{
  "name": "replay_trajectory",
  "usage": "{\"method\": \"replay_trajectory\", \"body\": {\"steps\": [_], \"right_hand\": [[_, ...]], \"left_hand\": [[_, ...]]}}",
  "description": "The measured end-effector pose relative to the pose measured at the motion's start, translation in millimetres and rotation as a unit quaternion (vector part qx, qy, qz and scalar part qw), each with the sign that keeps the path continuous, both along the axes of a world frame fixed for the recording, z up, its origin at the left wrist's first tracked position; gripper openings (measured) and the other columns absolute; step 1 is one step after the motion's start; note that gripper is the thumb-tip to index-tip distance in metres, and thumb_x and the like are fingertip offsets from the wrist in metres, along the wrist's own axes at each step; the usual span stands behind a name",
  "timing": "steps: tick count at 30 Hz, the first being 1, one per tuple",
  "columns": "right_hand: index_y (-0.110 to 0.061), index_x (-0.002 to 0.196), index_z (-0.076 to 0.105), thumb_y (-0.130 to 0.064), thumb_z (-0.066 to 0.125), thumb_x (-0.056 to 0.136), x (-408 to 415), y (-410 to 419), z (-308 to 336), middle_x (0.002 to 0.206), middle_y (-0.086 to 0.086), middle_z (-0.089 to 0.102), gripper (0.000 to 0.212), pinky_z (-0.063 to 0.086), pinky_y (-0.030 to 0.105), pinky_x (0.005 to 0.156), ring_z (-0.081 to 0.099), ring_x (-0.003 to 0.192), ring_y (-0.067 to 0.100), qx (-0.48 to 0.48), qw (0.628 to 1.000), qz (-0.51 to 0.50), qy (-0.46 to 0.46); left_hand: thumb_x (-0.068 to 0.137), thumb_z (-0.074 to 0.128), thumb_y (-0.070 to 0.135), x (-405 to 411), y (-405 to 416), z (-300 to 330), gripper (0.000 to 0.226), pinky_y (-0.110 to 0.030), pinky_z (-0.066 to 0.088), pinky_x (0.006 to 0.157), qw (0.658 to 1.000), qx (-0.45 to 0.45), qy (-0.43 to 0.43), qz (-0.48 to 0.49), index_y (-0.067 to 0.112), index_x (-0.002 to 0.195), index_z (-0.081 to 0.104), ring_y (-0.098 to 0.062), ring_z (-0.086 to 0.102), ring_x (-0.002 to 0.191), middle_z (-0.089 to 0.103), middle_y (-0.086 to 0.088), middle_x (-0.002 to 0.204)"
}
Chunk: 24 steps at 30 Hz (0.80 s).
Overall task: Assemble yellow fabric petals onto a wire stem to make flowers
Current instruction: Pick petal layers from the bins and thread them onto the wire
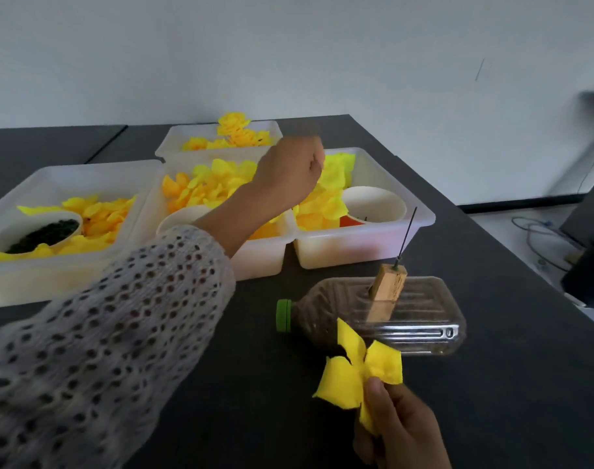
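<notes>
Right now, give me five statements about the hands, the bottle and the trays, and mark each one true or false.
1. The right hand pinches a yellow petal piece. True.
2. The plastic bottle stands upright. False: it lies on its side, green cap pointing left.
3. A thin wire stem rises from a wooden block set on the bottle. True.
4. The left hand rests on the bare table. False: it is raised over the trays of petals, above the right tray; what its grip holds cannot be seen.
5. The cup in the left tray holds dark pieces. True.
</notes>
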State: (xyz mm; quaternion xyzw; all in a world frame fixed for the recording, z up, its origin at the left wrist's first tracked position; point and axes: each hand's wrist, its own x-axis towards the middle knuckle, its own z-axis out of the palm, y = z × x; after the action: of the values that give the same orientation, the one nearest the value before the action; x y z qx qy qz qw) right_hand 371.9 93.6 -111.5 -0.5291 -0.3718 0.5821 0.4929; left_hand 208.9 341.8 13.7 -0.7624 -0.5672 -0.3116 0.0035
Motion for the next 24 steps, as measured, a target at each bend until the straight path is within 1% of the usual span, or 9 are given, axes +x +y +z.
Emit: {"method": "replay_trajectory", "body": {"steps": [2, 5, 8, 11, 13, 16, 19, 21, 24], "right_hand": [[-0.009, 0.088, 0.068, -0.014, 0.057, 0.086, 0, 0, 5, 0.047, 0.021, 0.049, 0.012, 0.033, 0.022, 0.035, 0.044, 0.034, 0.02, -0.029, 0.998, 0.04, 0.042], [-0.006, 0.111, 0.059, -0.017, 0.06, 0.073, 7, -4, 4, 0.055, 0.027, 0.055, 0.04, 0.04, 0.028, 0.041, 0.051, 0.041, 0.028, -0.035, 0.99, 0.102, 0.089], [0.002, 0.107, 0.06, -0.008, 0.061, 0.069, 6, 1, 5, 0.064, 0.029, 0.06, 0.039, 0.046, 0.031, 0.043, 0.054, 0.042, 0.032, -0.051, 0.987, 0.101, 0.115], [0.007, 0.095, 0.066, -0.004, 0.063, 0.068, 0, 4, 5, 0.065, 0.033, 0.06, 0.029, 0.045, 0.031, 0.039, 0.052, 0.039, 0.033, -0.054, 0.987, 0.097, 0.113], [0.009, 0.088, 0.067, 0.0, 0.063, 0.074, -5, 5, 7, 0.064, 0.034, 0.06, 0.017, 0.045, 0.031, 0.038, 0.053, 0.038, 0.033, -0.052, 0.99, 0.09, 0.09], [0.009, 0.082, 0.066, 0.004, 0.061, 0.082, -11, 6, 9, 0.062, 0.035, 0.059, 0.008, 0.044, 0.03, 0.035, 0.053, 0.035, 0.033, -0.043, 0.994, 0.075, 0.063], [0.003, 0.075, 0.068, 0.001, 0.06, 0.083, -17, 5, 14, 0.056, 0.034, 0.057, 0.011, 0.04, 0.027, 0.031, 0.05, 0.031, 0.032, -0.007, 0.998, 0.053, 0.045], [-0.003, 0.068, 0.069, -0.005, 0.061, 0.083, -20, 6, 18, 0.054, 0.031, 0.058, 0.018, 0.038, 0.026, 0.03, 0.049, 0.03, 0.03, 0.015, 0.998, 0.056, 0.023], [-0.008, 0.067, 0.069, -0.017, 0.061, 0.078, -23, 7, 20, 0.053, 0.025, 0.059, 0.017, 0.037, 0.026, 0.03, 0.047, 0.029, 0.029, 0.041, 0.998, 0.052, 0.004]], "left_hand": [[0.094, 0.057, 0.022, -2, 8, -12, 0.028, -0.042, 0.048, 0.091, 0.995, -0.071, 0.059, -0.032, 0.014, 0.121, 0.058, -0.028, 0.058, 0.11, 0.062, -0.007, 0.121], [0.094, 0.059, 0.021, -12, 6, -20, 0.032, -0.038, 0.048, 0.095, 0.993, -0.085, 0.057, -0.06, 0.011, 0.125, 0.058, -0.023, 0.057, 0.115, 0.061, -0.008, 0.124], [0.094, 0.058, 0.012, -27, -17, -14, 0.02, -0.029, 0.05, 0.088, 0.995, -0.043, -0.014, -0.09, 0.007, 0.111, 0.066, -0.018, 0.064, 0.101, 0.068, -0.004, 0.108], [0.094, 0.06, 0.014, -28, -62, -3, 0.015, -0.009, 0.045, 0.078, 0.984, -0.054, -0.065, -0.155, 0.013, 0.104, 0.07, -0.007, 0.064, 0.092, 0.069, 0.01, 0.096], [0.093, 0.061, 0.016, -23, -99, -1, 0.013, -0.012, 0.047, 0.077, 0.97, -0.075, -0.071, -0.221, 0.016, 0.102, 0.071, -0.005, 0.064, 0.09, 0.07, 0.011, 0.095], [0.094, 0.055, 0.034, -16, -151, -10, 0.013, -0.018, 0.047, 0.07, 0.953, -0.093, 0.029, -0.286, 0.029, 0.095, 0.067, -0.001, 0.059, 0.086, 0.063, 0.016, 0.09], [0.094, 0.043, 0.054, -14, -179, -32, 0.022, -0.012, 0.033, 0.064, 0.937, -0.105, 0.168, -0.287, 0.038, 0.1, 0.056, 0.007, 0.038, 0.086, 0.051, 0.021, 0.096], [0.093, 0.04, 0.061, -14, -186, -45, 0.03, -0.01, 0.027, 0.07, 0.926, -0.168, 0.183, -0.286, 0.04, 0.111, 0.051, 0.008, 0.032, 0.092, 0.048, 0.022, 0.108], [0.091, 0.042, 0.063, -17, -187, -53, 0.035, -0.01, 0.032, 0.08, 0.924, -0.216, 0.136, -0.284, 0.041, 0.117, 0.051, 0.009, 0.035, 0.1, 0.049, 0.023, 0.113]]}}
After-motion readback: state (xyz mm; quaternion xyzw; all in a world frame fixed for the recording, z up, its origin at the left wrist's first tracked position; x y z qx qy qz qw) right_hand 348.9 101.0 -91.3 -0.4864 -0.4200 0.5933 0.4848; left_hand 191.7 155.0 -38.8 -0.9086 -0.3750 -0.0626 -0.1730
